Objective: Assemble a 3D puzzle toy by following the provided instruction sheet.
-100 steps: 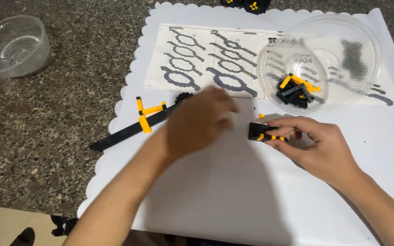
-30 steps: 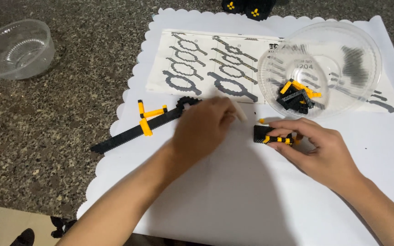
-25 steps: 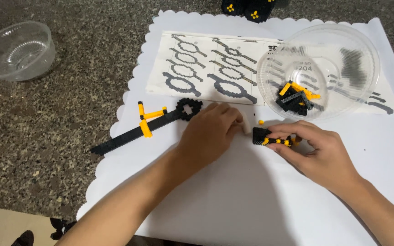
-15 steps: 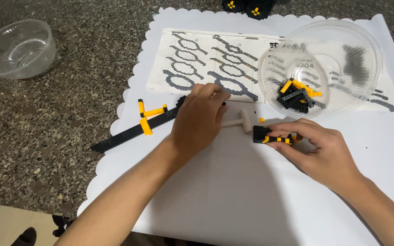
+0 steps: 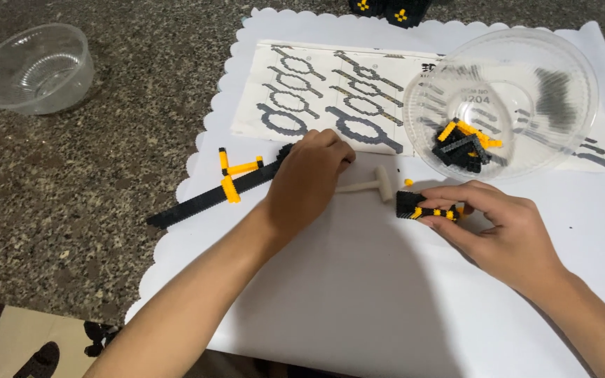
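— What's nearest to us?

— The two forearms coming up over the white scalloped mat [image 5: 330, 308]. The right hand [image 5: 505, 227] pinches a small black-and-yellow block piece [image 5: 425, 208] between thumb and fingertips, holding it just above the mat.

— And the left hand [image 5: 309, 178]?

— It lies knuckles up on the mat, fingers curled. Whether it grips anything I cannot tell; the fingertips are hidden. A small white hammer-shaped tool [image 5: 369, 186] lies just beside it, between the two hands. At its other side is a long black strip with yellow pegs [image 5: 211, 196], one end touching or under the hand.

— Further out?

— A clear plastic bowl [image 5: 561, 119] holding loose black and yellow pieces [image 5: 465, 143], resting on a printed instruction sheet [image 5: 316, 84]. Off the mat, far left on the speckled stone counter [image 5: 106, 175], sits a second clear bowl [image 5: 33, 66].
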